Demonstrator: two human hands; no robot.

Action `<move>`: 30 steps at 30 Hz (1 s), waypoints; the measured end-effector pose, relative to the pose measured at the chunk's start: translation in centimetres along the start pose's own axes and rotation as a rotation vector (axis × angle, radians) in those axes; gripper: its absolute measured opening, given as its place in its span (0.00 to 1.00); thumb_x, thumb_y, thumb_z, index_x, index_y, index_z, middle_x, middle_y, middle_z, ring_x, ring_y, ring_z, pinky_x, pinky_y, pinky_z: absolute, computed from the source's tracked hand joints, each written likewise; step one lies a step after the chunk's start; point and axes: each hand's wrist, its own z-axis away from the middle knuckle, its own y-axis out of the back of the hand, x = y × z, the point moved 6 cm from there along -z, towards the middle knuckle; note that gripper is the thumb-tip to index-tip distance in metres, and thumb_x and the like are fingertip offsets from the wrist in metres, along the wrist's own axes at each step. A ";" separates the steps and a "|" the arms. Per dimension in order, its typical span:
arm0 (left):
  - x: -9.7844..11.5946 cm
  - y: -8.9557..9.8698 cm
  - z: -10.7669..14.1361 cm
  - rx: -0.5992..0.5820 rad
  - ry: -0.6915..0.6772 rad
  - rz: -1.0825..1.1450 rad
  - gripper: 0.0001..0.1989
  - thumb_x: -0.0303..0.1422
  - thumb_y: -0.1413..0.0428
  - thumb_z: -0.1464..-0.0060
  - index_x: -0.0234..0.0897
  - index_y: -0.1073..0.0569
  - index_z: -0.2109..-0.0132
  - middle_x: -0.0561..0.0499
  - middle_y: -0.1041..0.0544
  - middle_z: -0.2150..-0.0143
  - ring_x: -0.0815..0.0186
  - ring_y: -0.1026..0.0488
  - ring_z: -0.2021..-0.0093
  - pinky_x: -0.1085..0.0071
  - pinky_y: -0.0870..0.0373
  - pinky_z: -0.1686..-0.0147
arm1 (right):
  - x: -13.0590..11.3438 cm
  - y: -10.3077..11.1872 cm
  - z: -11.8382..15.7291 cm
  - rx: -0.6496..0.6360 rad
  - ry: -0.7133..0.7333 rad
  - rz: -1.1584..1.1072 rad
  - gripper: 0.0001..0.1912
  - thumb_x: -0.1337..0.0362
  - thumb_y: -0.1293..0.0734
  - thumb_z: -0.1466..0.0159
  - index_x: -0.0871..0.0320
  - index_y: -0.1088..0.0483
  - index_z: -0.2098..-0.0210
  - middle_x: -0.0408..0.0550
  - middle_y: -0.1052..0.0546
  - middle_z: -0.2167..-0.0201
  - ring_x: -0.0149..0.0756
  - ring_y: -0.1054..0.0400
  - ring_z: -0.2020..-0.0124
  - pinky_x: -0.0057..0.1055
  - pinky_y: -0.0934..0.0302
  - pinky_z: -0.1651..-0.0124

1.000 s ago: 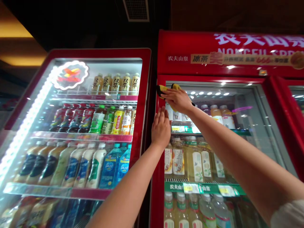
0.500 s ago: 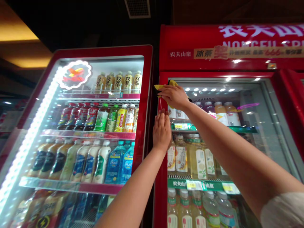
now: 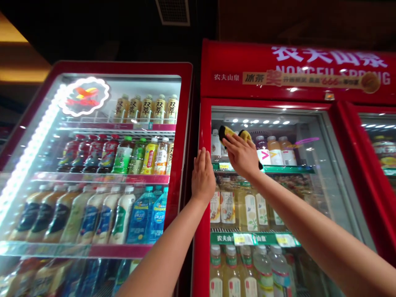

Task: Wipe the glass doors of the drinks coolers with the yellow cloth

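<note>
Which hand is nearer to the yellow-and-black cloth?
Right. The right hand is on the cloth, over the glass door; the left hand is lower and to the left, against the red frame.

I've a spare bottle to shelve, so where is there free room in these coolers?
In the left cooler, the top shelf looks free left of its five bottles, partly behind the lit sign. In the right cooler, a small patch seems free between the top row's rightmost bottle and the side wall. Crowded: the left cooler's next two rows.
</note>
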 end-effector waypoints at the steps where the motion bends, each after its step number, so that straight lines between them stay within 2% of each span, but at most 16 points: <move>1: 0.0 0.0 0.0 0.000 -0.003 0.001 0.34 0.19 0.61 0.37 0.32 0.55 0.25 0.36 0.46 0.24 0.57 0.55 0.24 0.50 0.46 0.27 | -0.9 -0.2 0.4 -0.026 0.031 0.000 0.24 0.62 0.45 0.27 0.47 0.31 0.36 0.46 0.30 0.34 0.49 0.38 0.32 0.56 0.44 0.36; 3: 0.0 -0.1 0.0 -0.003 -0.011 0.000 0.34 0.18 0.61 0.38 0.30 0.52 0.26 0.35 0.46 0.24 0.56 0.55 0.24 0.51 0.46 0.27 | -2.4 -0.8 0.1 -0.071 0.087 0.002 0.24 0.62 0.45 0.27 0.47 0.32 0.35 0.45 0.32 0.33 0.48 0.39 0.31 0.56 0.46 0.34; 5: -0.1 -0.1 -0.1 -0.005 -0.012 -0.004 0.34 0.17 0.62 0.38 0.30 0.50 0.26 0.35 0.46 0.25 0.57 0.55 0.24 0.53 0.45 0.27 | -2.8 -1.1 -1.4 -0.084 0.096 0.008 0.23 0.62 0.45 0.27 0.47 0.32 0.35 0.43 0.33 0.32 0.46 0.40 0.30 0.54 0.46 0.33; 7: -0.3 -0.1 -0.2 -0.005 -0.008 -0.008 0.34 0.18 0.62 0.38 0.32 0.51 0.26 0.37 0.46 0.24 0.57 0.54 0.24 0.52 0.44 0.28 | -1.8 -1.0 -2.8 -0.067 0.057 0.012 0.23 0.62 0.45 0.27 0.46 0.32 0.36 0.41 0.32 0.32 0.44 0.41 0.30 0.53 0.45 0.32; 9: -0.3 0.0 -0.3 -0.010 -0.005 -0.003 0.34 0.19 0.61 0.37 0.34 0.52 0.26 0.38 0.46 0.24 0.57 0.54 0.24 0.51 0.44 0.28 | 0.0 -0.5 -3.1 -0.027 -0.037 0.023 0.23 0.62 0.45 0.27 0.47 0.31 0.37 0.42 0.32 0.32 0.46 0.41 0.30 0.54 0.45 0.33; 11: -0.2 0.0 -0.4 -0.024 -0.002 0.008 0.33 0.19 0.61 0.37 0.33 0.51 0.26 0.38 0.47 0.24 0.56 0.55 0.24 0.51 0.44 0.28 | 1.7 0.2 -1.6 0.022 -0.164 0.046 0.24 0.63 0.46 0.28 0.49 0.31 0.36 0.45 0.33 0.32 0.49 0.41 0.30 0.56 0.44 0.34; 13: -0.1 0.1 -0.5 -0.037 0.007 0.018 0.34 0.18 0.62 0.38 0.32 0.50 0.26 0.38 0.48 0.24 0.57 0.55 0.24 0.51 0.46 0.28 | 2.2 0.8 0.9 0.046 -0.239 0.061 0.25 0.64 0.45 0.29 0.49 0.33 0.35 0.46 0.33 0.31 0.51 0.41 0.30 0.59 0.44 0.35; 16: 0.6 0.3 -0.9 -0.040 -0.004 0.024 0.35 0.18 0.61 0.39 0.33 0.48 0.26 0.39 0.48 0.24 0.57 0.55 0.24 0.49 0.50 0.27 | 0.7 0.8 3.7 -0.039 -0.130 0.037 0.27 0.64 0.44 0.29 0.43 0.36 0.32 0.43 0.34 0.31 0.50 0.43 0.29 0.60 0.45 0.33; 19: 2.0 0.2 -1.7 -0.054 -0.043 0.039 0.33 0.20 0.60 0.38 0.36 0.44 0.27 0.41 0.45 0.24 0.58 0.53 0.24 0.48 0.53 0.26 | 0.0 0.5 3.4 -0.160 0.004 0.035 0.26 0.63 0.44 0.28 0.43 0.37 0.32 0.40 0.37 0.30 0.46 0.45 0.28 0.57 0.47 0.31; 21: 3.1 -0.1 -2.4 -0.072 -0.054 0.046 0.32 0.21 0.60 0.37 0.37 0.42 0.28 0.42 0.44 0.25 0.58 0.52 0.24 0.48 0.52 0.26 | 1.6 0.9 2.2 -0.173 -0.023 0.063 0.25 0.63 0.46 0.27 0.46 0.36 0.33 0.40 0.38 0.29 0.45 0.46 0.28 0.54 0.47 0.30; 24: 5.0 -0.7 -3.2 -0.105 -0.058 0.041 0.29 0.23 0.61 0.36 0.34 0.39 0.29 0.40 0.43 0.25 0.56 0.51 0.24 0.48 0.51 0.27 | 5.7 2.1 1.9 -0.106 -0.195 0.122 0.25 0.63 0.47 0.27 0.47 0.36 0.33 0.43 0.37 0.29 0.45 0.45 0.28 0.54 0.44 0.32; 27: 7.0 -1.3 -3.2 -0.129 -0.090 0.047 0.28 0.25 0.59 0.35 0.32 0.38 0.30 0.38 0.42 0.26 0.54 0.50 0.24 0.47 0.49 0.27 | 8.0 3.2 5.0 -0.021 -0.349 0.177 0.27 0.64 0.45 0.28 0.46 0.39 0.31 0.46 0.37 0.29 0.48 0.45 0.28 0.56 0.43 0.34; 30: 8.9 -1.9 -2.9 -0.136 -0.138 0.058 0.27 0.27 0.59 0.34 0.33 0.38 0.30 0.39 0.42 0.26 0.54 0.49 0.25 0.47 0.48 0.27 | 7.3 3.3 8.0 -0.021 -0.320 0.182 0.29 0.65 0.44 0.29 0.44 0.41 0.30 0.46 0.38 0.29 0.48 0.45 0.28 0.58 0.44 0.34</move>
